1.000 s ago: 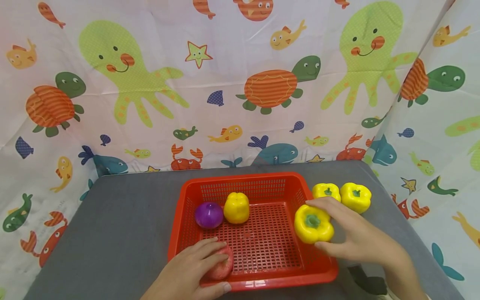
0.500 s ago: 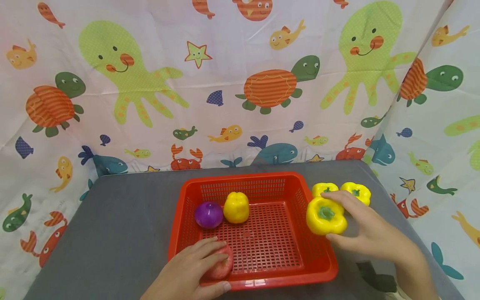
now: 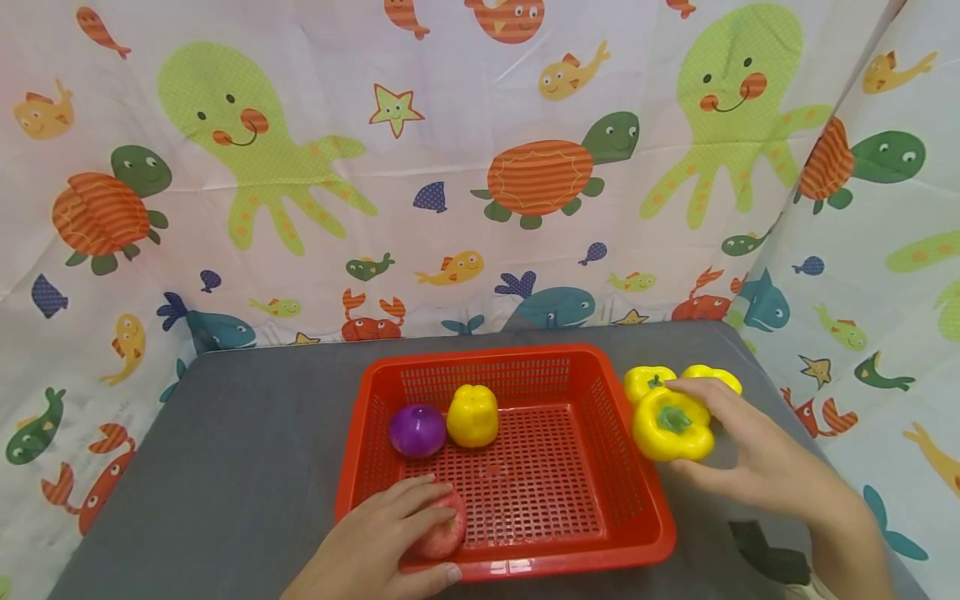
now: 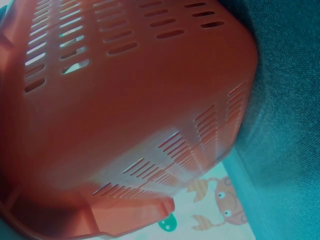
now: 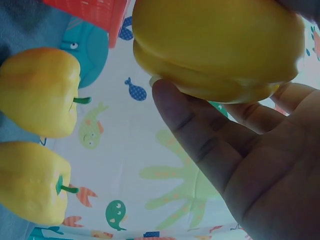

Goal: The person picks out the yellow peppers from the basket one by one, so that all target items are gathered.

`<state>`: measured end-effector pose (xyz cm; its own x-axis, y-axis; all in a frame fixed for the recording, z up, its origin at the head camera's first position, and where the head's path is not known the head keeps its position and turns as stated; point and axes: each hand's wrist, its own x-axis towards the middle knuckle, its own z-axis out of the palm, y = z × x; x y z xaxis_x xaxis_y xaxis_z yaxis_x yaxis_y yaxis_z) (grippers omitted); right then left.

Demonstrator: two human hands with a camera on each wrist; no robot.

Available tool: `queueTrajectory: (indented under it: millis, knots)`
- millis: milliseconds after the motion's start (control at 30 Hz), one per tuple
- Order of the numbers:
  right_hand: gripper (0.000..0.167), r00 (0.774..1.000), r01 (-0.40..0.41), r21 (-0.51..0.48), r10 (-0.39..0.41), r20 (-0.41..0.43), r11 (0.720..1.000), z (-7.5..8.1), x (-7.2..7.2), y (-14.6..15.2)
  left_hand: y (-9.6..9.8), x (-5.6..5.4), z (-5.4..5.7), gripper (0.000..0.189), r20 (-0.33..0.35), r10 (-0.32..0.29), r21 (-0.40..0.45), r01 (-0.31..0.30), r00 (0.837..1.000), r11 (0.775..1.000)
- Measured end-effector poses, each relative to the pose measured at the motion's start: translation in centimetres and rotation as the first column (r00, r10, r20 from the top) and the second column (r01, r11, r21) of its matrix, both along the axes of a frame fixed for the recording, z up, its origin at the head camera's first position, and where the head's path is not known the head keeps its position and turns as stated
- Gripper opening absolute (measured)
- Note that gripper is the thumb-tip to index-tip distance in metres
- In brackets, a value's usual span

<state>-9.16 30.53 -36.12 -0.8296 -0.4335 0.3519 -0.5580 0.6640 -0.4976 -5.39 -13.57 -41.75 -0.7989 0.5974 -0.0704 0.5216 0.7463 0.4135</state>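
In the head view, a yellow bell pepper (image 3: 672, 425) is held between the thumb and fingers of my right hand (image 3: 757, 467), beyond the right rim of the red basket (image 3: 570, 560). The right wrist view shows this bell pepper (image 5: 220, 50) raised, with fingers (image 5: 200, 130) along its side. My left hand (image 3: 382, 533) lies over the basket's near left corner. Its fingers curl over a red apple (image 3: 442, 533), partly hidden beneath them, and the thumb lies over the near rim. Inside the basket are a purple onion (image 3: 417, 431) and another yellow bell pepper (image 3: 473, 416).
Right of the basket, two more yellow bell peppers stand on the grey table (image 3: 247, 467): a nearer one (image 3: 641, 382) and a farther one (image 3: 716, 375) partly behind my right hand. A curtain (image 3: 435, 150) printed with sea animals hangs behind. The basket's slotted outer wall (image 4: 125, 100) fills the left wrist view.
My right hand has carried the yellow bell pepper rightward and slightly away from me, from over the basket's right side to beyond its rim. The left hand has stayed in place.
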Motion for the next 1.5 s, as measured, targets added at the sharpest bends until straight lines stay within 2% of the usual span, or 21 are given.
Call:
queueTrajectory:
  millis: [267, 667, 867, 1067, 1500]
  knots:
    - [0.084, 1.000, 0.023, 0.024, -0.023, 0.001, 0.999, -0.2, -0.3, 0.7, 0.0, 0.1, 0.0, 0.071, -0.024, -0.006, 0.002, 0.006, 1.000, 1.000]
    - [0.080, 0.999, 0.043, 0.056, -0.044, 0.024, 0.998, -1.3, -1.3, 1.4, -0.1, 0.1, -0.2, 0.070, -0.015, 0.000, 0.007, 0.000, 1.000, 1.000]
    - [0.078, 0.995, 0.043, 0.064, -0.048, 0.087, 0.997, -1.8, -1.8, 1.6, 0.0, 0.1, -0.1, 0.071, -0.012, -0.001, 0.004, 0.001, 1.000, 1.000]
    - [0.076, 0.980, 0.066, 0.081, -0.080, 0.184, 0.995, -2.1, -2.1, 1.5, 0.0, 0.0, 0.0, 0.071, 0.004, -0.001, 0.002, 0.001, 1.000, 1.000]
    - [0.071, 0.965, 0.072, 0.099, -0.094, 0.245, 0.992, -3.2, -3.0, 1.8, 0.0, 0.0, -0.2, 0.071, 0.013, 0.002, 0.005, -0.002, 1.000, 1.000]
